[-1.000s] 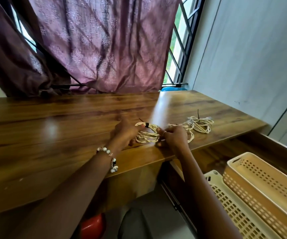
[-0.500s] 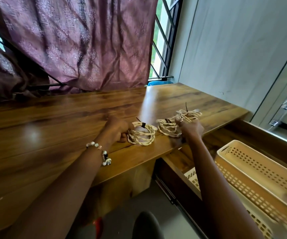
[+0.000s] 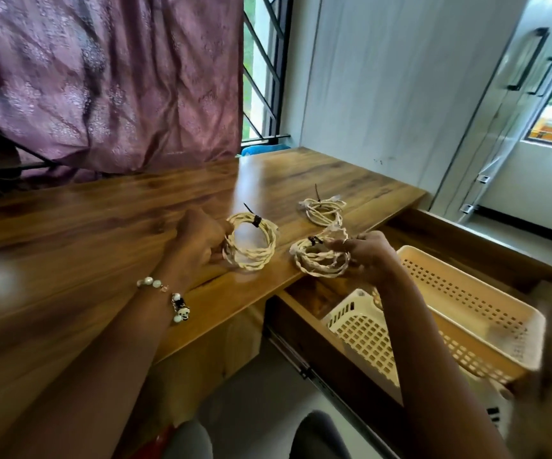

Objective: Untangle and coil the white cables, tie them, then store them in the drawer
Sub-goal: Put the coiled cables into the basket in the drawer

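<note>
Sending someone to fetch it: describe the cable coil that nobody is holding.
On the brown wooden desk, look toward the far right corner by the wall. The small tied white cable coil lies there alone; the other two coils sit nearer the front edge, each in one of the hands.

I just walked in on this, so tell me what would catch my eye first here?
Three tied coils of white cable near the wooden desk's right front edge: the left hand grips one, the right hand lifts another, the third lies behind. Right below, an open drawer holds two perforated baskets.
</note>
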